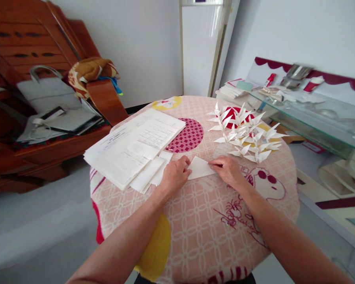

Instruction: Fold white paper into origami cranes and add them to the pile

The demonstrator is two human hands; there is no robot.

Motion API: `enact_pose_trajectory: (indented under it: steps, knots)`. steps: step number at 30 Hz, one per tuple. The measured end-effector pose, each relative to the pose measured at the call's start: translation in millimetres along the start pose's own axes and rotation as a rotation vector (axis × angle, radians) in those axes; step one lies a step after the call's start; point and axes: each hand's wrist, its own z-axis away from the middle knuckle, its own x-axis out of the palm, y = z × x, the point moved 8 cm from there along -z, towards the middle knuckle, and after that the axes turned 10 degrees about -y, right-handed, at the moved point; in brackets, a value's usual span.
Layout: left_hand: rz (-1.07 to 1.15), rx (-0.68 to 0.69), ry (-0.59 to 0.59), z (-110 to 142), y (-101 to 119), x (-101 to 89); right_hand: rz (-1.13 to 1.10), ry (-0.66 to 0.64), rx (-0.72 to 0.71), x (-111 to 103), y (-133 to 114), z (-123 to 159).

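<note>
Forearms point(137, 223) angle inward over the cloth point(192, 221); the left hand point(176, 172), fingers curled, meets the near-left edge of the paper point(200, 167), its grip unclear; the right hand point(227, 169) pinches the right edge; the paper lies between them.

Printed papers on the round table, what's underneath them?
White sheets poke out beneath the near right edge of the printed papers, beside the left hand, with the patterned tablecloth below. Whatever lies under their middle is covered and can't be seen.
</note>
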Motion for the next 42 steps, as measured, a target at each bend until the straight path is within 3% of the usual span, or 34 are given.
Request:
enact_pose_trajectory:
  steps: [3, 6, 10, 12, 17, 19, 21, 24, 30, 36, 42]
  knots:
    - [-0.043, 0.130, 0.081, 2, 10, -2.4, 0.010, 0.001, -0.004, 0, -3, 0]
    - [-0.043, 0.386, 0.141, 7, 25, -1.8, 0.015, 0.005, 0.004, 0, -4, -1]
    - [-0.004, 0.571, -0.095, 10, 34, 17.6, 0.012, 0.053, 0.023, -3, 1, -1]
    - [-0.038, 0.575, -0.159, 11, 35, 22.0, 0.002, 0.086, 0.037, -8, 6, 0]
    - [-0.134, 0.563, -0.191, 13, 37, 24.0, -0.135, 0.189, 0.098, -26, 22, 3]
    - [-0.144, 0.572, -0.185, 13, 39, 24.1, -0.225, 0.212, 0.053, -29, 17, 6]
    - [-0.148, 0.588, -0.174, 13, 40, 24.0, -0.274, 0.144, -0.026, -24, 6, 5]
    - [-0.171, 0.596, -0.162, 14, 42, 24.3, -0.191, -0.004, -0.068, -11, -5, 4]
    - [-0.193, 0.580, -0.162, 14, 42, 25.8, -0.060, -0.089, 0.066, -9, -4, 1]
    - [-0.144, 0.595, -0.149, 13, 41, 26.0, 0.110, -0.104, 0.124, -8, -13, 1]
    - [-0.245, 0.586, -0.174, 13, 40, 30.5, 0.232, -0.071, 0.239, -26, 8, 9]
